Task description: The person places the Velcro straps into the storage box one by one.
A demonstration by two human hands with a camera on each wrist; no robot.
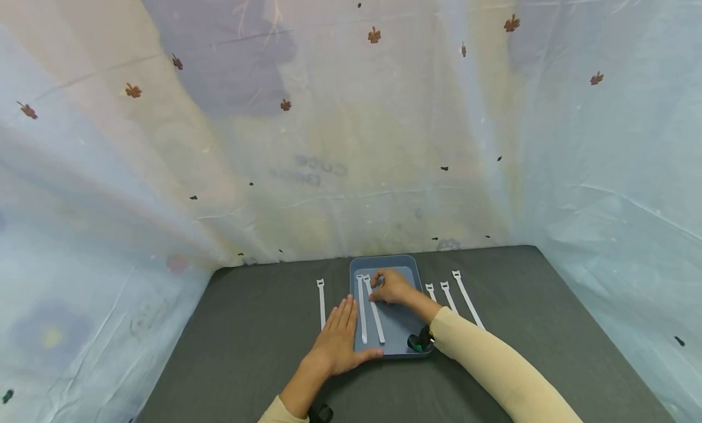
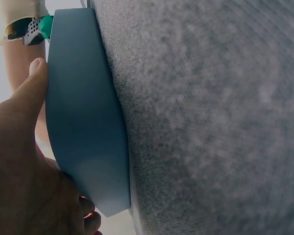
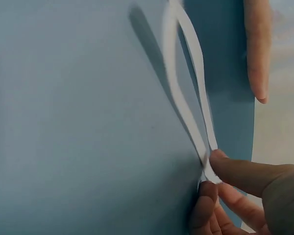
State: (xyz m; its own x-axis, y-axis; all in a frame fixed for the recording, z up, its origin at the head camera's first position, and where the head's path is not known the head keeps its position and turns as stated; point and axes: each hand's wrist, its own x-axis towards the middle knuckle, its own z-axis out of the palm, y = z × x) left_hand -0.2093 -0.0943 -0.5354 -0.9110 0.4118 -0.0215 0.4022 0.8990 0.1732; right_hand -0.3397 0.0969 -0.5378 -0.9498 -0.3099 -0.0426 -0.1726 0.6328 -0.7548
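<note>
A blue-grey tray (image 1: 403, 325) lies on the dark table, with two white slotted cable straps inside: a left strap (image 1: 362, 313) and a right strap (image 1: 376, 316). My right hand (image 1: 392, 287) reaches into the tray from the right. In the right wrist view its thumb and fingers pinch the slotted end of a white strap (image 3: 183, 105), whose length stands partly off the tray floor and casts a shadow. My left hand (image 1: 339, 342) lies along the tray's left side with straight fingers, its thumb at the near rim. In the left wrist view that thumb touches the tray wall (image 2: 83, 93).
One more white strap (image 1: 322, 304) lies on the table left of the tray. To the right are a long strap (image 1: 466, 298) and two others, partly behind my right forearm. A patterned plastic sheet (image 1: 351, 136) hangs behind and at both sides of the grey tabletop (image 1: 247, 350).
</note>
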